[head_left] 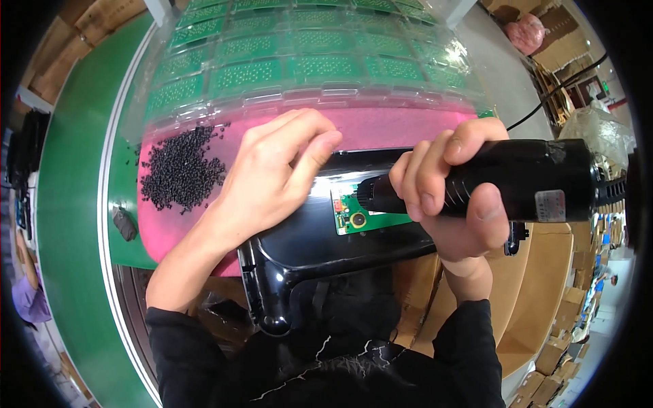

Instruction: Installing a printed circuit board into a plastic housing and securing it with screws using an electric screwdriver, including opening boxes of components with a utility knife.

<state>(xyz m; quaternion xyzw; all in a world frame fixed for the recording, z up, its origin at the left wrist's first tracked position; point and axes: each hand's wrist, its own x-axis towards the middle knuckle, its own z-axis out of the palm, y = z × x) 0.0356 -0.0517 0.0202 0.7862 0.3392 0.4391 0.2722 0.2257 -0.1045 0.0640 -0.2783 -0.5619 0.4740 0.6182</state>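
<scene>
My right hand [456, 183] is wrapped around a black electric screwdriver [530, 178]. Its ribbed nose points left and hangs over a green circuit board [354, 221], hiding part of it. That board, with a round component, sits on a glossy black plastic housing [306, 248] in front of me. My left hand [272, 166] reaches over the housing's left part, fingers curled and thumb against the index finger; whatever it pinches, if anything, is hidden. Left of that hand, a heap of small black screws [180, 166] lies on a pink mat [160, 234].
Clear plastic trays holding green circuit boards [326, 66] fill the far side of the table. A small dark lump [124, 223] lies left of the mat on the green surface [75, 204]. An open cardboard box [544, 285] stands at near right. A black cable [561, 88] rises at far right.
</scene>
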